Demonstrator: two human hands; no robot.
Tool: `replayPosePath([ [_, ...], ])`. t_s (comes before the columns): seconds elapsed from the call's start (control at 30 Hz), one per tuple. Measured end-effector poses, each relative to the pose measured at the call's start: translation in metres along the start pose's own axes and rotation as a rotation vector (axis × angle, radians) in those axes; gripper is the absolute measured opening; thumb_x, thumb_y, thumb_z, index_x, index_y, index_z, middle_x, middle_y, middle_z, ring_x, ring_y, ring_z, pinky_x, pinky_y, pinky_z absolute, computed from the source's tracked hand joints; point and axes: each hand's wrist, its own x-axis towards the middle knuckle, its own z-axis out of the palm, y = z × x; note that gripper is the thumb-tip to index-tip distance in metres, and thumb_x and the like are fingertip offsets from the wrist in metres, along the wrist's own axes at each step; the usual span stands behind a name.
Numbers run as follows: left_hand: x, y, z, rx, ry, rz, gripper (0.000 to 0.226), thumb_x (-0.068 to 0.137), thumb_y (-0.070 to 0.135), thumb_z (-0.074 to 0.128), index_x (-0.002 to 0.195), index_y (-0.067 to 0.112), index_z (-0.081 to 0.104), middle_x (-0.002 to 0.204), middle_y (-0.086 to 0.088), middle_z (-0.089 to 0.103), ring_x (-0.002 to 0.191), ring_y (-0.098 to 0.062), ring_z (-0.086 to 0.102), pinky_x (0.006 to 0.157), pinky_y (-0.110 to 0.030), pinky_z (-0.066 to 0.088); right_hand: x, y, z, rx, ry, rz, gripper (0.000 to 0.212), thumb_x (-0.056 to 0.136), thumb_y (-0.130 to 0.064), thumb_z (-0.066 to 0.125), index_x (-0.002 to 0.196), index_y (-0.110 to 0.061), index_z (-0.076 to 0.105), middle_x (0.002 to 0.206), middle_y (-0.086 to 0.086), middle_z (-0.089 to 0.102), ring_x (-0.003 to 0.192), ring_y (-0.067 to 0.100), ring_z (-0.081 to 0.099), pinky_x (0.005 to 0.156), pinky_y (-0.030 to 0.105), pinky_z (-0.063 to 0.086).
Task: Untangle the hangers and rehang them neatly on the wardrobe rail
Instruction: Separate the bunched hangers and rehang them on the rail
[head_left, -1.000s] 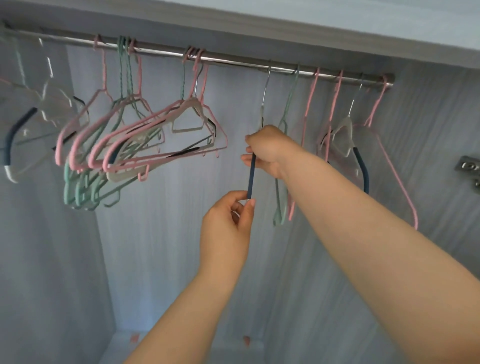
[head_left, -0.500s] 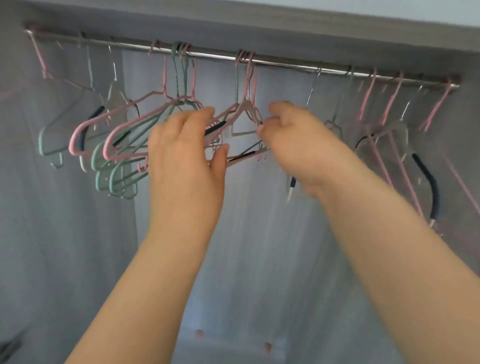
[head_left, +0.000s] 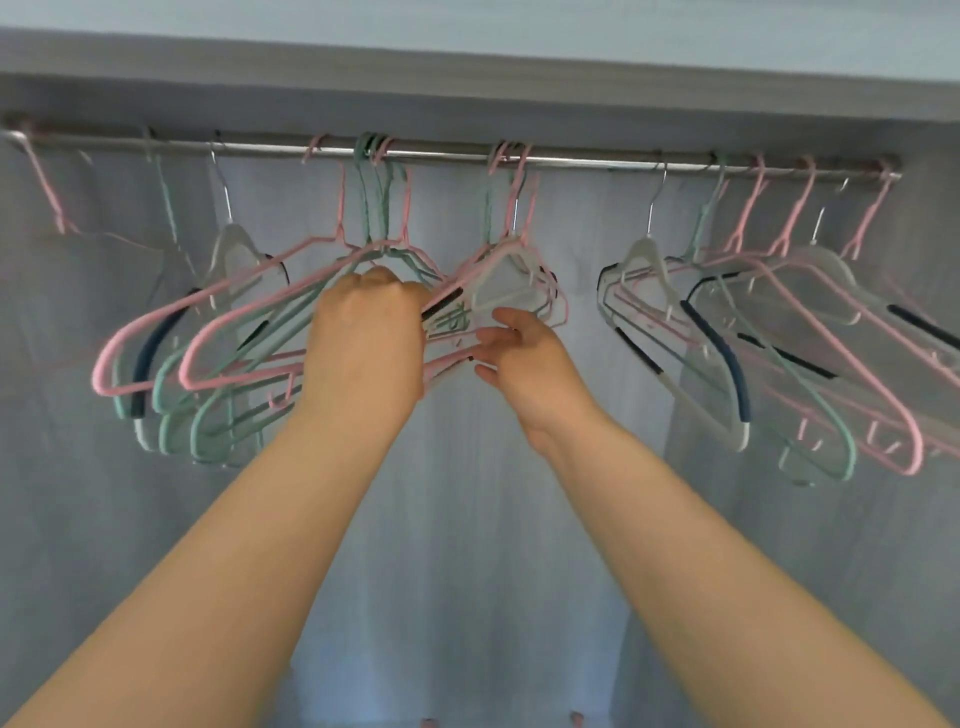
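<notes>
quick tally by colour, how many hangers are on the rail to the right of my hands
pink wire hangers: 3
green wire hangers: 1
white plastic hangers with metal hooks: 2
total: 6

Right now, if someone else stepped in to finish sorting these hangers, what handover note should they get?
Left hand: closed in a fist around the bunched pink and green wire hangers hanging left of centre.
Right hand: open, fingers spread at the lower edge of the pink and white hanger cluster at mid-rail; not gripping.
Everything hangs from the silver metal wardrobe rail.
Done: the hangers on the right hang spread out, hooks spaced apart.
Left: the centre and left-of-centre bunches are crossed and overlapping; separate them and space the hooks evenly.
</notes>
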Motion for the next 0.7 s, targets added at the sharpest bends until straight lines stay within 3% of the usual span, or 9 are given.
replayPosePath([
  [0.07,0.008,-0.003,-0.002,-0.074,0.041,0.020,0.016,0.061,-0.016,0.059,0.066,-0.001,0.061,0.069,-0.024,0.057,0.064,-0.035,0.055,0.057,-0.031,0.032,0.010,0.002,-0.002,-0.040,0.055,-0.012,0.038,0.093,-0.003,0.037,0.131,-0.004,0.042,0.111,0.013,0.054,0.104,0.025,0.054,0.100,0.035,0.045],
  [0.17,0.022,0.001,-0.007,-0.233,0.094,0.028,0.021,0.074,-0.014,0.049,0.085,-0.001,0.063,0.080,-0.021,0.056,0.073,-0.035,0.057,0.061,-0.038,0.041,0.027,0.006,-0.014,-0.156,0.131,-0.014,0.044,0.095,-0.013,0.042,0.138,-0.011,0.034,0.132,0.012,0.047,0.108,0.021,0.049,0.076,0.020,0.041],
  [0.27,0.035,0.012,-0.011,-0.323,0.083,0.028,0.022,0.077,-0.012,0.045,0.089,-0.002,0.061,0.081,-0.021,0.061,0.073,-0.033,0.057,0.061,-0.038,0.041,0.042,0.012,-0.031,-0.255,0.179,0.018,0.048,0.096,-0.021,0.042,0.142,-0.013,0.028,0.145,0.012,0.034,0.129,0.024,0.041,0.090,0.024,0.032],
  [0.43,0.060,0.037,-0.016,-0.336,0.048,0.027,0.024,0.086,-0.003,0.041,0.100,-0.001,0.059,0.098,-0.022,0.061,0.082,-0.030,0.053,0.064,-0.032,0.030,0.049,0.024,-0.046,-0.335,0.121,0.077,0.051,0.097,-0.023,0.039,0.145,-0.015,0.023,0.151,0.009,0.024,0.134,0.022,0.035,0.095,0.023,0.029],
  [0.5,0.070,0.044,-0.017,-0.326,0.047,0.013,0.028,0.084,-0.005,0.039,0.103,0.000,0.059,0.103,-0.022,0.060,0.090,-0.034,0.055,0.066,-0.031,0.031,0.051,0.027,-0.047,-0.335,0.094,0.074,0.048,0.097,-0.024,0.039,0.143,-0.016,0.026,0.149,0.009,0.028,0.132,0.023,0.037,0.097,0.026,0.031],
  [0.6,0.078,0.050,-0.015,-0.312,-0.026,-0.033,0.029,0.079,-0.010,0.039,0.099,-0.003,0.058,0.101,-0.022,0.060,0.083,-0.031,0.052,0.067,-0.033,0.034,0.055,0.029,-0.046,-0.333,0.098,0.032,0.034,0.096,-0.024,0.040,0.128,-0.015,0.039,0.140,0.013,0.040,0.114,0.021,0.045,0.086,0.026,0.033],
  [0.7,0.069,0.050,-0.008,-0.313,-0.092,-0.060,0.025,0.080,-0.009,0.042,0.099,-0.005,0.059,0.100,-0.023,0.061,0.079,-0.030,0.052,0.066,-0.031,0.034,0.056,0.033,-0.046,-0.289,0.098,0.011,0.043,0.096,-0.024,0.040,0.137,-0.014,0.032,0.139,0.010,0.040,0.112,0.018,0.045,0.084,0.024,0.033],
])
